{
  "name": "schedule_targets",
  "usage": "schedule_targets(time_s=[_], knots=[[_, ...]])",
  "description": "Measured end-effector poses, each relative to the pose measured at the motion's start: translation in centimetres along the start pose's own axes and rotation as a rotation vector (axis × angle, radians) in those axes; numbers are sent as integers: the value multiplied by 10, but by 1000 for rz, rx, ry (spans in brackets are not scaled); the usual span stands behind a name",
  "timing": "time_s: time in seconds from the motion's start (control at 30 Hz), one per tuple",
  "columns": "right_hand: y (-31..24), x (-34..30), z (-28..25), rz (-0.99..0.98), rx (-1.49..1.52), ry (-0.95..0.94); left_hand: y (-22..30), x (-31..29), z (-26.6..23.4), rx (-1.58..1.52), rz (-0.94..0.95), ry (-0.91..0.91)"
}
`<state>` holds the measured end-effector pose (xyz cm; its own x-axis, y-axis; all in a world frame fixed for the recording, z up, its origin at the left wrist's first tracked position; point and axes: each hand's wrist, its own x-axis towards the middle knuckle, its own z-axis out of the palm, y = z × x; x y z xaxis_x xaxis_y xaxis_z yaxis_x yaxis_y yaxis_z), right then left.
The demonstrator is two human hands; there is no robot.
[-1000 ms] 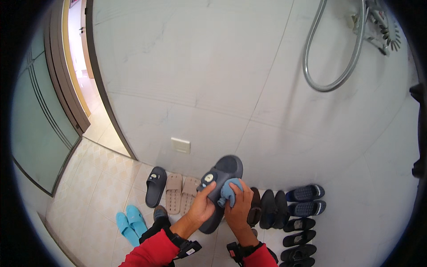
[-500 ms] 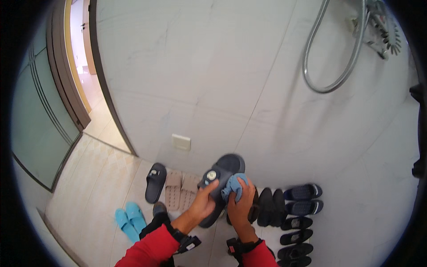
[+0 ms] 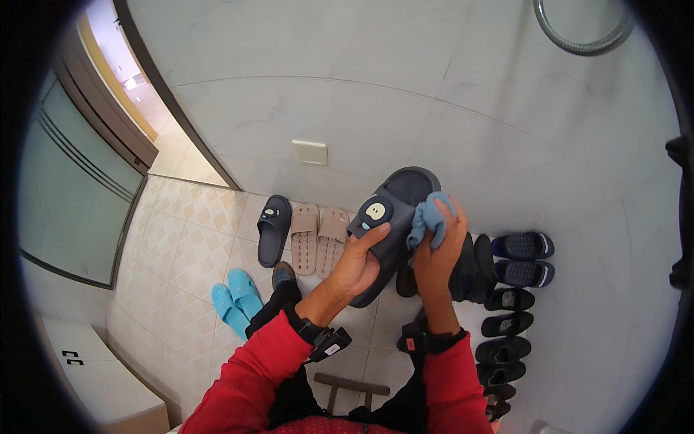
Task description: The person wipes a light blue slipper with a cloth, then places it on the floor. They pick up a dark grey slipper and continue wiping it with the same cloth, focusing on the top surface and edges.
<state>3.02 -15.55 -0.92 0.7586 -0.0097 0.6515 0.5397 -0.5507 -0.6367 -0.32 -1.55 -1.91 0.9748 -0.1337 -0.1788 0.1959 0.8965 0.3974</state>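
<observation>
My left hand (image 3: pixel 357 266) is closed around the side of a dark grey slide slipper (image 3: pixel 388 249), thumb on its strap. A round dark badge (image 3: pixel 376 210) with a pale cartoon face sits on that strap. In my right hand (image 3: pixel 442 253) is a bunched blue cloth (image 3: pixel 429 219), pressed against the slipper's right edge near the strap. The slipper is held up at a tilt above the floor. A similar dark grey slipper (image 3: pixel 273 231) lies on the floor by the wall, left of a beige slipper pair (image 3: pixel 305 235).
Light blue slippers (image 3: pixel 233 311) lie at the left near my foot. Several dark shoes (image 3: pixel 504 351) and navy slippers (image 3: pixel 522 246) line the right wall. A wooden stool (image 3: pixel 352 383) is below me. Left are a white cabinet (image 3: pixel 101 369) and a frosted glass door (image 3: pixel 87 181).
My view has tilted down, so the stool and cabinet now show. Both hands still hold the slipper and the cloth, and the cloth stays at the slipper's right side.
</observation>
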Motion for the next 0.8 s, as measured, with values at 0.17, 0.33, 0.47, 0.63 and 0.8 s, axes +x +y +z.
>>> schedule_targets(time_s=[0.17, 0.33, 0.47, 0.63, 0.8], knots=[[6, 9, -9, 113, 14, 100, -5, -2, 2, 89, -17, -17], [14, 14, -15, 96, 110, 155, -4, -2, 2, 206, 0, -25], [21, 17, -24, 177, 113, 95, -3, -6, 2, 417, 2, -27], [26, 20, -32, 165, 63, 37, 2, -9, 2, 877, -100, -31], [28, 19, -33, 118, -15, -66, -6, -13, 0, 1338, 46, -277]])
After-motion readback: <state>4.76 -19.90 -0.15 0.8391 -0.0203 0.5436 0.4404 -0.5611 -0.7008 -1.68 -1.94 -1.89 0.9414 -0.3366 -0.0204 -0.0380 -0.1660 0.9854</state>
